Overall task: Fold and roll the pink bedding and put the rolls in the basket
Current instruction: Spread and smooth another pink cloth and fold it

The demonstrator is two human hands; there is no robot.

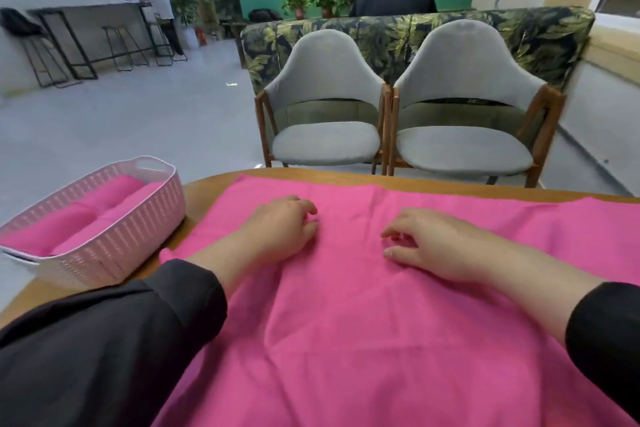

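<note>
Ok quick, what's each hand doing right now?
Left hand: open, resting on the pink sheet.
Right hand: open, also resting on it.

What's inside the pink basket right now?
The basket holds two rolls of pink bedding lying side by side along its length. Its near wall and the rolls hide the bottom, so anything beneath them can't be seen.

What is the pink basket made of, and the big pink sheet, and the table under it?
The basket looks like moulded plastic: stiff pale pink walls with rows of small slots and a smooth rim. The pink sheet looks like thin woven cloth, probably cotton, matte with soft creases. The table looks like wood or wood veneer: warm brown, smooth.
</note>
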